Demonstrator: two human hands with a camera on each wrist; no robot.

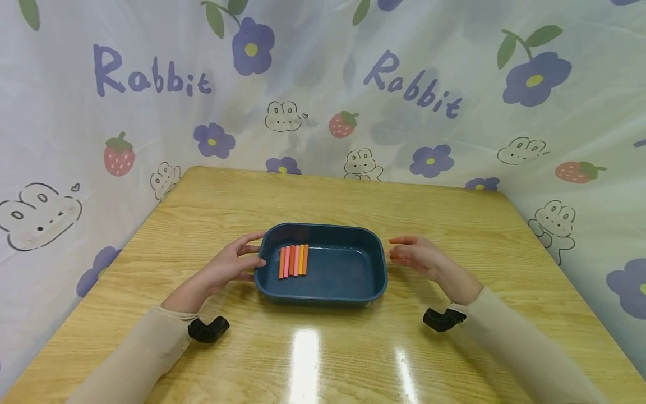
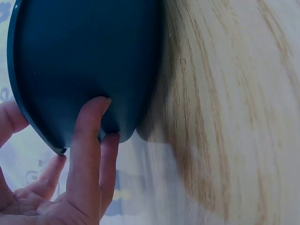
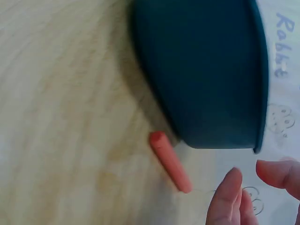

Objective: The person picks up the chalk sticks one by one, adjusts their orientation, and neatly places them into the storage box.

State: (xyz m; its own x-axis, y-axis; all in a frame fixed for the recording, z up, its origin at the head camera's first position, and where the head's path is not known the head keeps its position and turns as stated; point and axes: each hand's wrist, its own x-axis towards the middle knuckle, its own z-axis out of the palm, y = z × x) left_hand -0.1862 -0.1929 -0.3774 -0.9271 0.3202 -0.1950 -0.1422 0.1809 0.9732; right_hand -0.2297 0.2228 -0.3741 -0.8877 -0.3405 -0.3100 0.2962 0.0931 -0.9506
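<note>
A dark blue oblong tray with rounded corners stands on the table. Inside, toward its left end, several pink, orange, red and yellow chalk-like sticks lie side by side. My left hand grips the tray's left end, thumb over the rim and fingers against the outer wall. Off the right end is my right hand, fingers extended and slightly apart from the tray. One red-orange stick rests on the table just outside the tray, below that hand's fingers.
The wooden table runs out to a patterned cloth behind and at both sides. Light glares off the table's near part. A black wrist-worn piece sits at the left cuff, another at the right.
</note>
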